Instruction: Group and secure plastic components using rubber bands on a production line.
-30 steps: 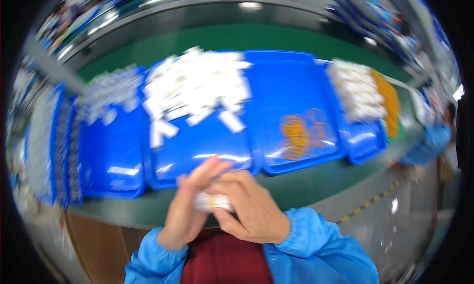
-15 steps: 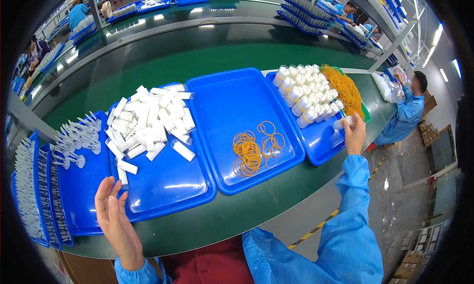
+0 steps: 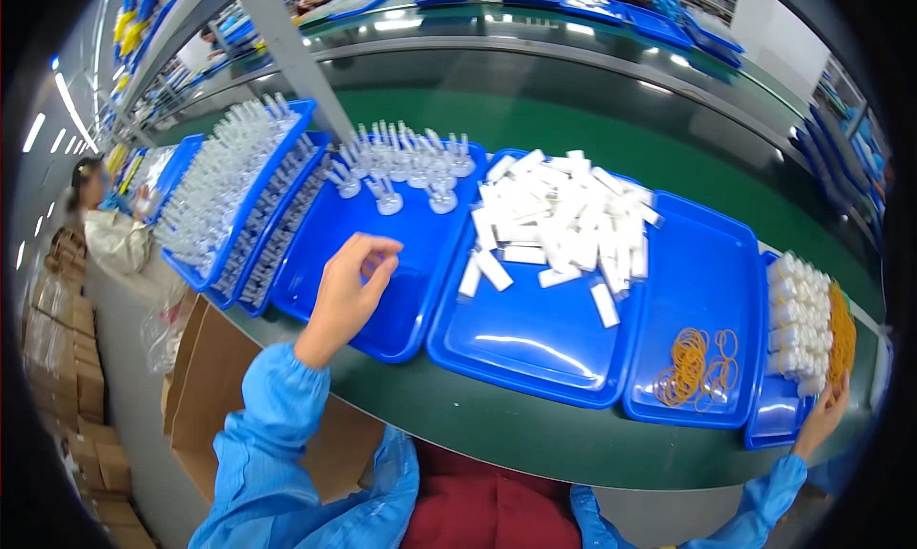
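Observation:
Over the blue tray [image 3: 325,286] of clear plastic stemmed pieces [image 3: 411,158], my left hand [image 3: 342,296] hovers with bent fingers, thumb apart, and nothing in it. The stemmed pieces stand at the tray's far end, beyond that hand. My right hand [image 3: 823,417] is at the far right, beside the near end of rows of white, banded bundles [image 3: 800,310]. Its fingers look apart; no bundle shows between them, though the view there is small. Loose white rectangular pieces [image 3: 564,215] lie heaped in the blue tray [image 3: 535,363] between my hands.
Another blue tray [image 3: 697,263] holds loose orange rubber bands [image 3: 693,372]. More rubber bands [image 3: 841,329] are piled past the bundles. Stacked trays of clear stemmed pieces [image 3: 229,186] stand at left, near a metal post [image 3: 291,52]. Cardboard boxes [image 3: 86,358] and a person [image 3: 105,205] are farther left.
My view has swung left. My left hand has moved from beside the white pieces' tray to over the stemmed pieces' tray. The banded bundle pinched in my right hand no longer shows there.

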